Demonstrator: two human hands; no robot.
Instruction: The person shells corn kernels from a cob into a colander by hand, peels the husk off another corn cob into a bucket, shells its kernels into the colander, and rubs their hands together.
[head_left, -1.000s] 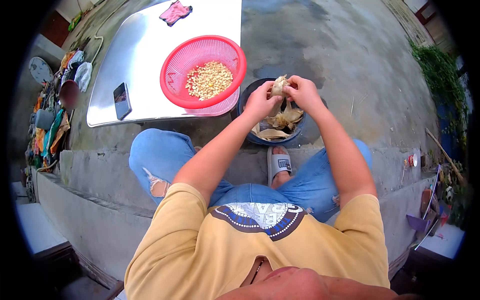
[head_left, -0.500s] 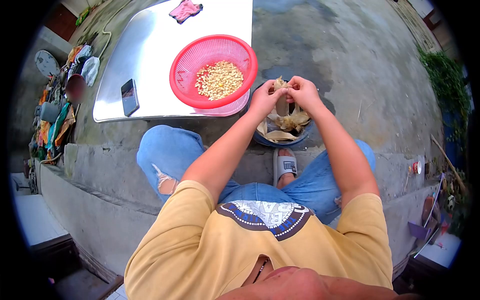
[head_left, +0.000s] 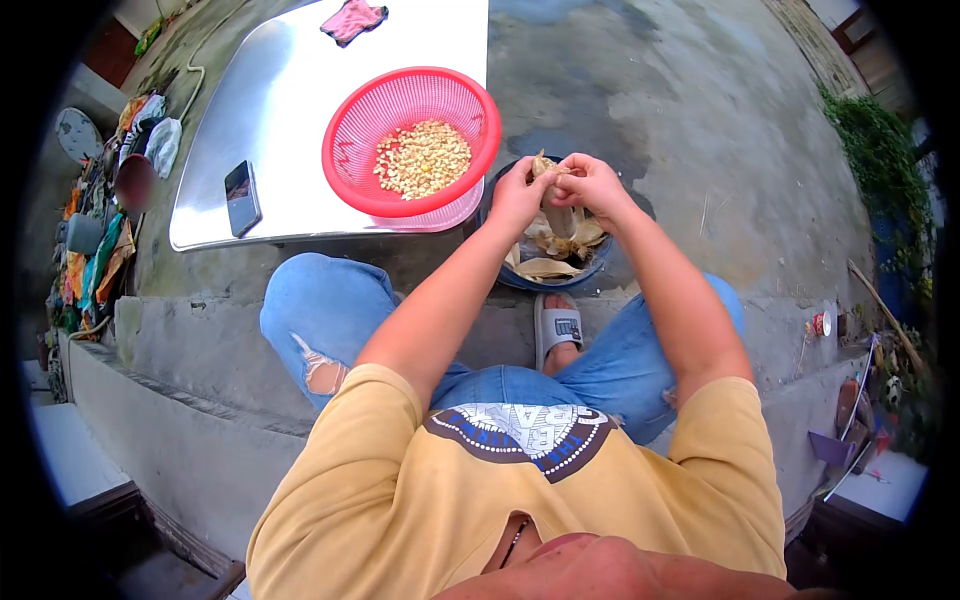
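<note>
An ear of corn in dry, pale husk (head_left: 560,218) is held over a dark bucket (head_left: 592,277). Around its upper end are closed the fingers of my left hand (head_left: 521,194) and my right hand (head_left: 591,188), nearly touching each other. Fingers partly hide that end. Loose husks (head_left: 546,268) and brownish silk lie in the bucket beneath. To the left, a red plastic basket (head_left: 348,122) contains many pale corn kernels (head_left: 424,160); it rests in or on a pink basin (head_left: 440,218) at the edge of a shiny table (head_left: 285,110).
A phone (head_left: 242,198) and a pink cloth (head_left: 353,21) lie on the table. Below the bucket is a foot in a grey slipper (head_left: 558,333). Piled clutter (head_left: 95,235) stands at the far left, and green plants (head_left: 870,150) grow at the right.
The view has shifted a little, so the table and basket appear further left. Both hands stay on the corn, whose lower part now hangs more visibly below the fingers.
</note>
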